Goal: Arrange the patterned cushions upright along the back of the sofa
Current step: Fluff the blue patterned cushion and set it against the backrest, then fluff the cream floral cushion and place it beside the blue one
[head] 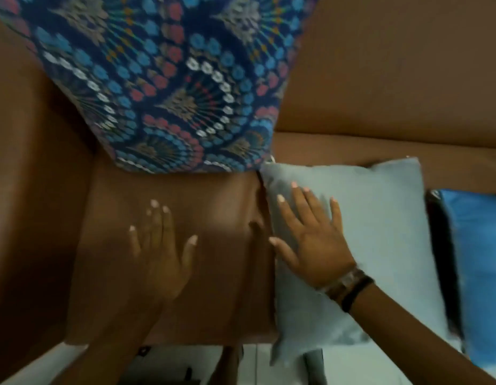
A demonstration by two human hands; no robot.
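- Brown leather sofa (380,65) fills the head view; its seat runs across the middle and its backrest rises at upper right.
- Patterned cushion (169,87), dark blue with blue, red and white fan motifs, stands upright in the left corner, its lower edge on the seat and its face leaning on the backrest.
- Grey cushion (380,232) lies flat on the seat just right of the patterned one, their near corners almost touching.
- Blue cushion (474,259) lies beside the grey cushion at the right edge of the view, partly cut off.
- Left hand (158,251): flat, fingers extended, grasping nothing, over the bare seat; contact cannot be told.
- Right hand (310,245): palm down, fingers spread on the grey cushion's left part, not clenched; bracelets (346,287) at the wrist.
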